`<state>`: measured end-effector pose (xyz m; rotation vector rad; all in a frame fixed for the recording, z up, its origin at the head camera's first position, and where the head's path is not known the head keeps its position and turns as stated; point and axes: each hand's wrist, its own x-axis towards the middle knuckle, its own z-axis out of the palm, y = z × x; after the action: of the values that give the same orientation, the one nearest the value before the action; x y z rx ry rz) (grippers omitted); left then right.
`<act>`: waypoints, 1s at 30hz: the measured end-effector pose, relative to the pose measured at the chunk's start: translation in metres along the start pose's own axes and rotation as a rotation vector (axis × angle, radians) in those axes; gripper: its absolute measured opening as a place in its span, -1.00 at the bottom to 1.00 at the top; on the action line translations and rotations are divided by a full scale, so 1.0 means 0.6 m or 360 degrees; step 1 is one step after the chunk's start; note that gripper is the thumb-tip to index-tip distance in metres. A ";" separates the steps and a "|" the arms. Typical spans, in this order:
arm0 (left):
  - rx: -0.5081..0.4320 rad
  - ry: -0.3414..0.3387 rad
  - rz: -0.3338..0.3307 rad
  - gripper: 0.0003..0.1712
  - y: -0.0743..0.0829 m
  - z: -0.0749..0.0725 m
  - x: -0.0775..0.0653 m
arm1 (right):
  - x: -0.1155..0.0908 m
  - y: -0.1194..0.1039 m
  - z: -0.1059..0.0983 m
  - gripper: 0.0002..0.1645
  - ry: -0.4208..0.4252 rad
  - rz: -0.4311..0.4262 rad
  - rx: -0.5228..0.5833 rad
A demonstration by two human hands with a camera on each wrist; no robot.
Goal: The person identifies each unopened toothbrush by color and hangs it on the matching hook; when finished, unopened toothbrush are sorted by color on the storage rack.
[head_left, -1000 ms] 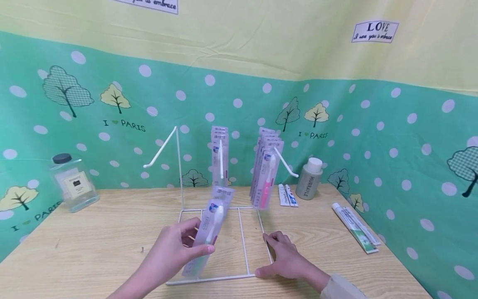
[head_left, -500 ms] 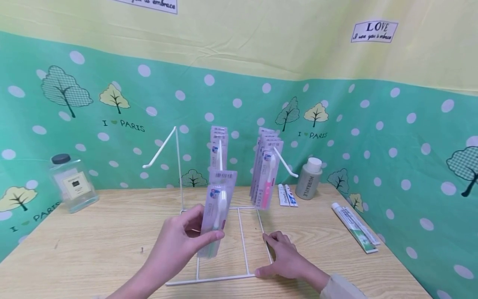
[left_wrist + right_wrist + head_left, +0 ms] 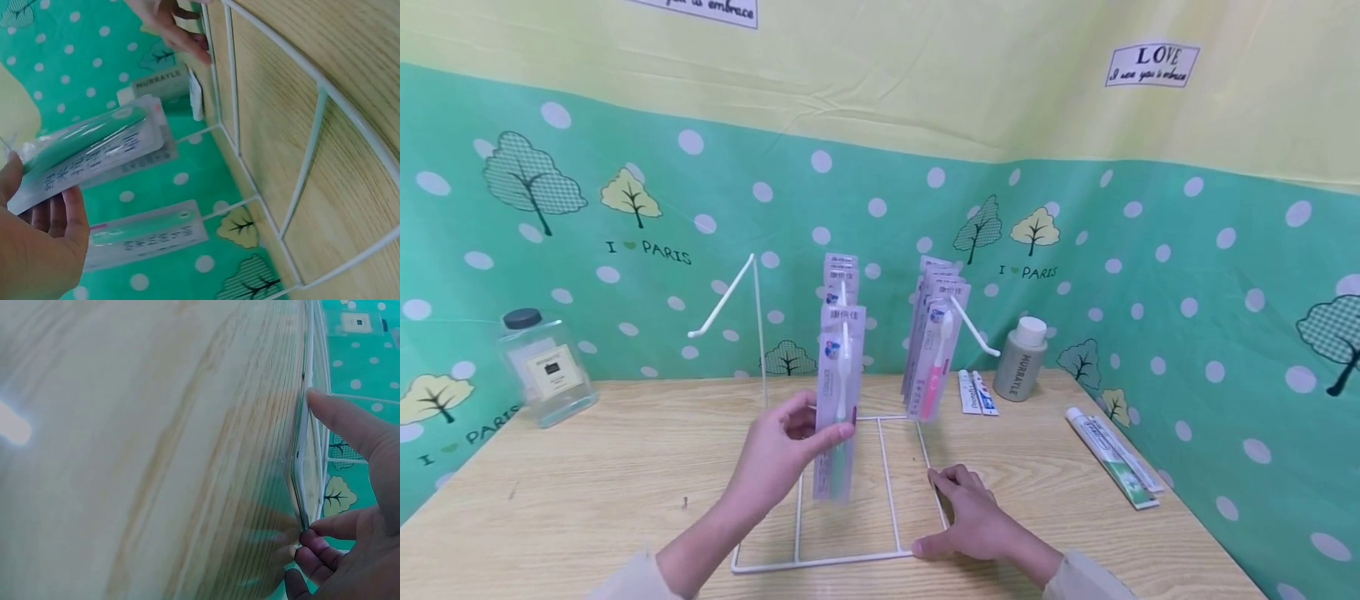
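In the head view my left hand (image 3: 778, 454) pinches a packaged toothbrush (image 3: 833, 375) between thumb and fingers. Its pack is clear with pale purple print, and the brush handle is green, as the left wrist view also shows. The pack stands upright at the white wire rack's (image 3: 850, 557) middle hook (image 3: 846, 333), whose front end overlaps the card's upper part. My right hand (image 3: 973, 518) grips the rack's base at its front right corner, thumb on the front bar and fingers along the side bar. Behind the held pack hang similar toothbrush packs (image 3: 841, 275).
Several toothbrush packs (image 3: 936, 350) hang on the right hook (image 3: 973, 325); the left hook (image 3: 722, 296) is bare. A glass bottle (image 3: 553, 371) stands back left. A grey bottle (image 3: 1021, 360), small tubes (image 3: 972, 393) and a toothpaste tube (image 3: 1108, 454) lie or stand right. A patterned curtain (image 3: 700, 200) closes the back.
My left hand has raised the toothbrush pack and moved it forward, turning it from tilted to upright at the middle hook. The right hand has stayed at the rack's corner.
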<state>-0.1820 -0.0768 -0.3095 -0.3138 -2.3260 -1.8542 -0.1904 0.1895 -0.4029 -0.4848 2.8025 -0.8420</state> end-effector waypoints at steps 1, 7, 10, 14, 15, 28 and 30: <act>-0.0032 0.0022 -0.0019 -0.61 -0.003 0.001 0.006 | 0.000 0.000 0.000 0.24 -0.0001 0.0000 0.0003; -0.0148 0.0155 -0.0093 -0.55 -0.019 0.006 0.043 | 0.001 0.000 0.000 0.23 -0.0005 0.0005 0.0012; -0.0161 0.0191 -0.0118 -0.55 -0.025 0.009 0.058 | 0.001 0.001 0.001 0.24 -0.0003 0.0007 0.0012; -0.0207 0.0219 -0.0126 -0.55 -0.028 0.016 0.073 | 0.001 0.002 0.001 0.23 0.0001 0.0001 0.0009; -0.0221 0.0225 -0.0129 -0.55 -0.029 0.018 0.076 | 0.001 0.003 0.001 0.23 0.0001 -0.0002 0.0012; -0.0234 0.0277 -0.0194 -0.49 -0.031 0.026 0.104 | -0.001 0.000 -0.001 0.25 0.0011 -0.0002 0.0012; -0.0235 0.0281 -0.0194 -0.48 -0.031 0.027 0.107 | -0.001 0.000 -0.001 0.25 0.0009 0.0000 0.0012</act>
<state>-0.2487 -0.0607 -0.3150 -0.0227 -2.1410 -2.0245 -0.1899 0.1903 -0.4024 -0.4817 2.8032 -0.8551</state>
